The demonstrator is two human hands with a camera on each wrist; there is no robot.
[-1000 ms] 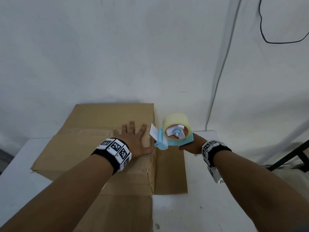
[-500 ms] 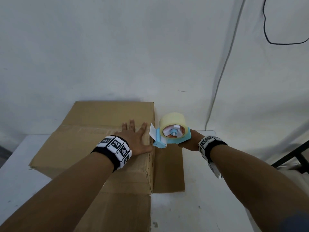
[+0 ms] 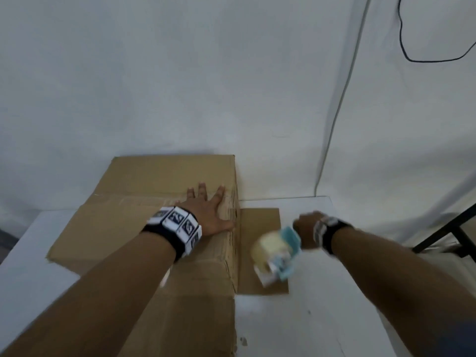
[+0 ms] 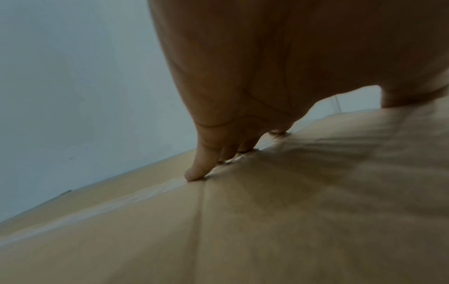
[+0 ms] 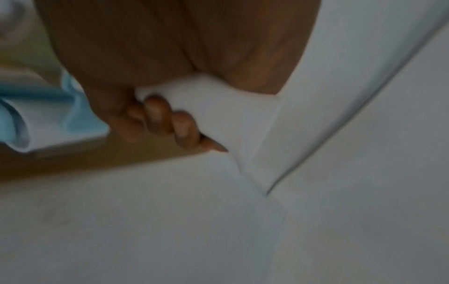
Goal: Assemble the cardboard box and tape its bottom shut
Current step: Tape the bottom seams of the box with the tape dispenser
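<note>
A brown cardboard box (image 3: 144,228) stands on the white table (image 3: 322,318), its top flaps closed with a strip of clear tape along the seam. My left hand (image 3: 208,210) lies flat on the top near the right edge, fingers spread; the fingertips (image 4: 194,173) press at the taped seam of the box (image 4: 267,221). My right hand (image 3: 305,228) grips the handle of a light-blue tape dispenser (image 3: 279,256) with a pale yellow roll, blurred, low beside the box over a side flap (image 3: 260,222). The fingers (image 5: 167,123) curl around the dispenser (image 5: 43,115).
The side flap lies flat on the table to the right of the box. A white wall stands close behind, with a thin cable (image 3: 337,104) running down it. A black metal frame (image 3: 448,230) is at the far right.
My right hand has swung the tape dispenser down and to the right, from the box's top right edge to low over the side flap. The left hand stays flat on the box.
</note>
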